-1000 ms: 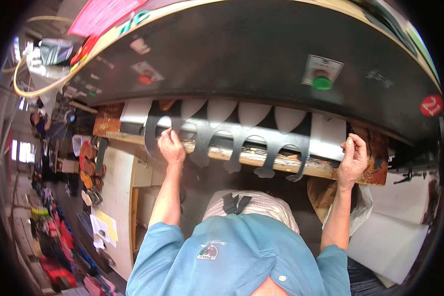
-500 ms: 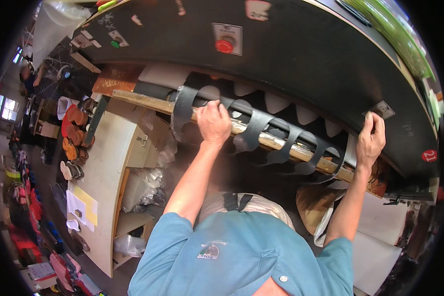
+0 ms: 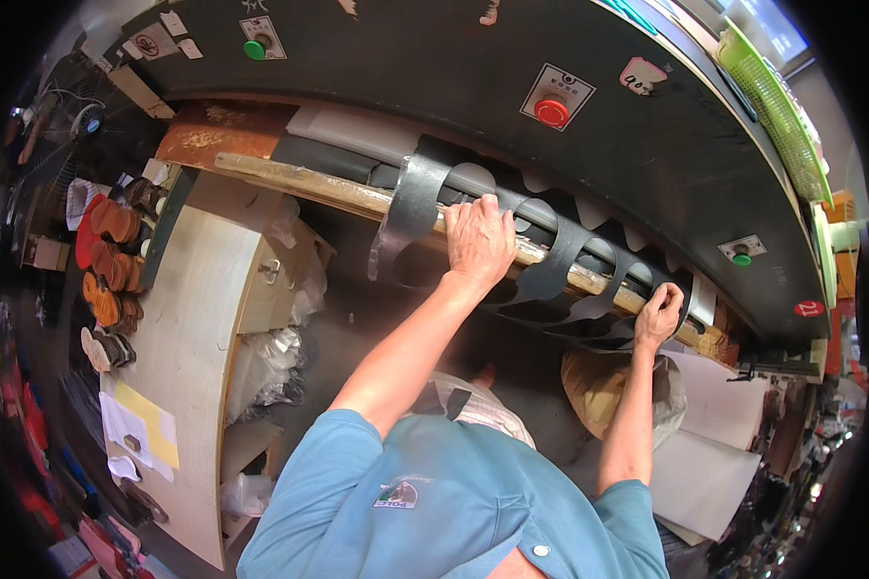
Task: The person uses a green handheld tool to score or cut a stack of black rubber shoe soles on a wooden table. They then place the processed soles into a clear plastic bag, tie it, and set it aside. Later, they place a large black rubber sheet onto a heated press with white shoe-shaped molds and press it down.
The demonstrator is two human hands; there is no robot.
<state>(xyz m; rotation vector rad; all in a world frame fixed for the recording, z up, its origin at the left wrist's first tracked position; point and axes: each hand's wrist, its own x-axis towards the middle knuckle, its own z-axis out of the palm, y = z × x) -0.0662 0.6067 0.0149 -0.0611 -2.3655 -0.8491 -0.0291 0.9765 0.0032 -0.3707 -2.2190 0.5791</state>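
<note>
A black sheet point(image 3: 548, 268) with a row of large cut-out holes hangs over a worn wooden edge point(image 3: 299, 185) at the front of a dark machine. My left hand point(image 3: 481, 241) is closed on the sheet by one of its holes, with the fingertips over the wooden edge. Farther right, my right hand point(image 3: 658, 314) pinches the sheet near its right end. Rounded pale shapes show through and behind the holes. The sheet's lower part drops below the edge in dark strips.
The machine's dark panel point(image 3: 396, 68) carries a red button point(image 3: 552, 113) and green buttons. To the left stands a pale cabinet point(image 3: 188, 318) with shoe-sole-like pieces point(image 3: 106, 299) beside it. An open sack point(image 3: 599, 391) sits below right, and a green basket point(image 3: 777, 111) on top.
My right hand has come down from the machine panel to the right end of the black sheet and closed on it. My left hand stays at the sheet. The view has shifted.
</note>
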